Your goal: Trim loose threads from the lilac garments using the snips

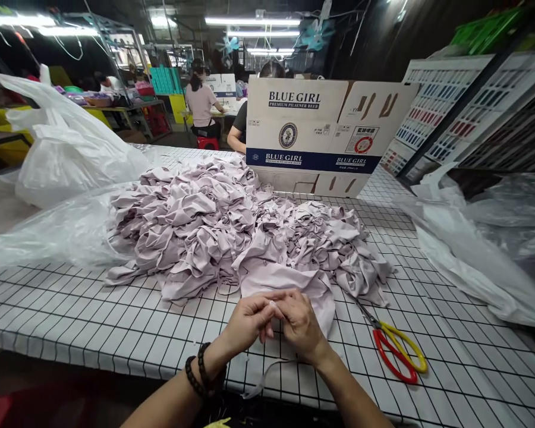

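Note:
My left hand (249,318) and my right hand (299,324) meet over the near side of the table. Fingers of both hands are pinched together at the near edge of a pale mauve fabric piece (289,282), which spreads away from them toward the pile. A small whitish bit shows between the fingertips; I cannot make out what it is. Below the right hand, a thin pale strip (267,374) hangs down over the table edge. A large heap of crumpled mauve fabric pieces (196,220) lies just beyond. Scissors (395,348) with red and yellow handles rest to the right.
A checked cloth (463,351) covers the table. Behind the heap stands a white carton (312,137), with a person (238,128) partly hidden behind it. Plastic bags (66,142) lie at left, and another bag (468,244) at right. Another person (203,104) sits farther back.

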Available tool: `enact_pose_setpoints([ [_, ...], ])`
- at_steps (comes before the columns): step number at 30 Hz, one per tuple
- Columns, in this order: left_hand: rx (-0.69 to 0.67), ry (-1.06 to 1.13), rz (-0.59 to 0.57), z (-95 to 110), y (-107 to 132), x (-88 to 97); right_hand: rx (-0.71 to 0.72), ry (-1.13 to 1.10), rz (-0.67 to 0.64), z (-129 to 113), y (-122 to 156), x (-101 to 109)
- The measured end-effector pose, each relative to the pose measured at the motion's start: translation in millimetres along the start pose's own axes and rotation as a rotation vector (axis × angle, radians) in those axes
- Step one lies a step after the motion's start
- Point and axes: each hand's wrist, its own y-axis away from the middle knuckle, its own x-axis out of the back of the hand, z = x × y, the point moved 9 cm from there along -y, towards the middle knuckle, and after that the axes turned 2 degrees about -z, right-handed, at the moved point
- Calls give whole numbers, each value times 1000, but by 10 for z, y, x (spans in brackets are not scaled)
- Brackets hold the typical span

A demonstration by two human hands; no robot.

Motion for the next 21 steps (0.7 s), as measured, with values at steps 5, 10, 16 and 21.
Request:
enact_pose_setpoints([
  [5,78,196,-13,-176,-83,13,-345,-76,-160,646,392,412],
  [10,96,202,4,-210,-100,10,-1073,393,-135,1862,1644,1268],
  [16,99,181,9,-236,-146,-54,-1102,252,-144,2134,1980,1206],
  [21,87,188,42,-230,-145,7,-1093,138,-168,2112,2190,1178],
])
